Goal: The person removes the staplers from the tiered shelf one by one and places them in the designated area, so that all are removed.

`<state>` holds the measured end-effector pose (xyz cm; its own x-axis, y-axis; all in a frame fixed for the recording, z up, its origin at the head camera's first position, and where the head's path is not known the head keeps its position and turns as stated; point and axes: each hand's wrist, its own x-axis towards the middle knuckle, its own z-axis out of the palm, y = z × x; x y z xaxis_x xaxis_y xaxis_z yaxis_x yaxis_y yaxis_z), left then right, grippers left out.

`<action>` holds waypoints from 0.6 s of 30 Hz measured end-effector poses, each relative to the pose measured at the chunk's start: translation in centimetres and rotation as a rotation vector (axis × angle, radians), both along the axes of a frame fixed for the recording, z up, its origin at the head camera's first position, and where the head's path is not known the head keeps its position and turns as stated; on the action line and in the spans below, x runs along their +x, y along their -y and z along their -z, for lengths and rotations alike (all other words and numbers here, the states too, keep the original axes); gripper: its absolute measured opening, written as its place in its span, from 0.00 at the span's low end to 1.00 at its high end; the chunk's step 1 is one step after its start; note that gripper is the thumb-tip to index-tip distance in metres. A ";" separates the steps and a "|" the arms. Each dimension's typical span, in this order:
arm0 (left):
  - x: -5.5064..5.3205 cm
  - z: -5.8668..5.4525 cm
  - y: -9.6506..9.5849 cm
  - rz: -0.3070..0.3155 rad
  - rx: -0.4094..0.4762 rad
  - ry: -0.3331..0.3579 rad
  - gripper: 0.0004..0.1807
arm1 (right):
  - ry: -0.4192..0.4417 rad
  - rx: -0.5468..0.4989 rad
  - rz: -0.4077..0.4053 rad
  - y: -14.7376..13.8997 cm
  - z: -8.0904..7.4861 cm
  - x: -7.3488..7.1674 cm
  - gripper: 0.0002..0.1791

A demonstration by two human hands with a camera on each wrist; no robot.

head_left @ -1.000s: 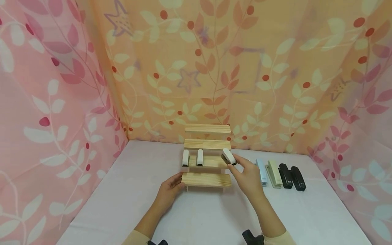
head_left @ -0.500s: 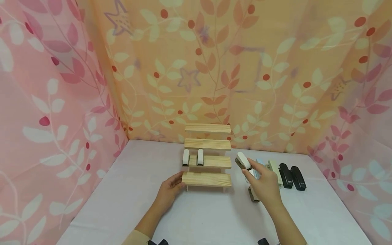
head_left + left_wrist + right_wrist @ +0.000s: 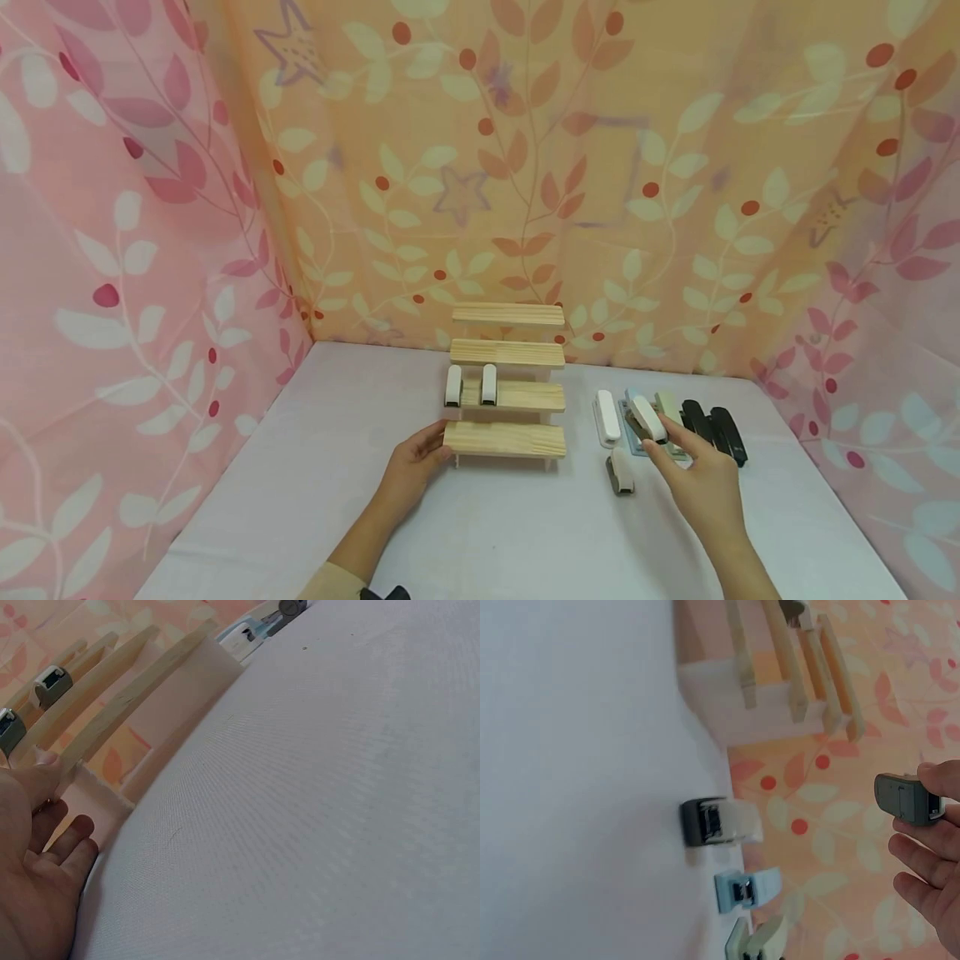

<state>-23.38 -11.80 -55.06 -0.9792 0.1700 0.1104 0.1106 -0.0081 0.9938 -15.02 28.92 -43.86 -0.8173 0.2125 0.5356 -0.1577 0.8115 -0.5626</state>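
My left hand [image 3: 411, 467] grips the left end of the lowest step of a wooden tiered rack [image 3: 506, 437], with its thumb on the board in the left wrist view. My right hand [image 3: 705, 483] pinches a white stapler [image 3: 647, 418] by its end, thumb and fingertips on its sides. Its grey underside shows in the right wrist view. In the head view it overlaps a light blue stapler [image 3: 750, 889] on the table. Two white staplers, one at the left end [image 3: 453, 385] and another beside it [image 3: 489, 383], stand on the second step from the bottom.
Right of the rack, a white stapler [image 3: 607, 417] and a smaller off-white one [image 3: 621, 472] lie on the table. A pale green stapler [image 3: 769, 937] and two black staplers [image 3: 729, 433] continue the row, partly behind my right hand. Patterned cloth [image 3: 525, 167] surrounds the table.
My right hand has carried the white stapler from the second step's right end rightward over the table staplers. Staplers beside the rack have come into view. My left hand stays put.
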 end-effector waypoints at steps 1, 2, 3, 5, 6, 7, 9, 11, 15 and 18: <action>0.0 0.0 0.0 -0.001 -0.001 0.002 0.31 | 0.008 0.006 0.010 -0.3 0.2 0.1 0.28; 0.0 0.0 0.0 -0.001 0.001 0.002 0.31 | 0.015 0.006 0.017 -0.5 0.5 0.2 0.28; 0.0 0.0 0.0 0.001 0.003 0.004 0.31 | 0.022 0.003 0.021 -0.7 0.8 0.2 0.28; -0.1 0.0 0.0 0.004 0.001 0.005 0.31 | 0.038 0.001 0.031 -1.1 1.3 0.4 0.28; -0.1 -0.1 0.0 0.005 0.001 0.003 0.30 | 0.047 -0.005 0.035 -1.2 1.6 0.5 0.28; -0.1 -0.1 -0.1 0.003 0.003 0.007 0.30 | 0.057 -0.014 0.037 -1.3 1.9 0.6 0.28; -0.1 -0.1 -0.1 0.005 -0.008 0.000 0.30 | 0.081 -0.040 0.040 -1.5 2.4 0.8 0.29; -0.1 -0.1 -0.1 0.005 -0.019 -0.015 0.30 | 0.104 -0.061 0.043 -1.6 2.7 0.9 0.29; -0.1 -0.1 -0.1 0.000 -0.031 -0.015 0.30 | 0.125 -0.064 0.052 -2.0 3.2 0.8 0.29; 0.0 -0.1 -0.1 -0.008 -0.028 -0.004 0.30 | 0.156 -0.063 0.055 -2.4 3.6 0.8 0.30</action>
<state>-23.41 -11.75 -54.97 -0.9802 0.1654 0.1091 0.1141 0.0205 0.9933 -14.22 31.30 -47.47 -0.8757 0.2881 0.3874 -0.0211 0.7789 -0.6268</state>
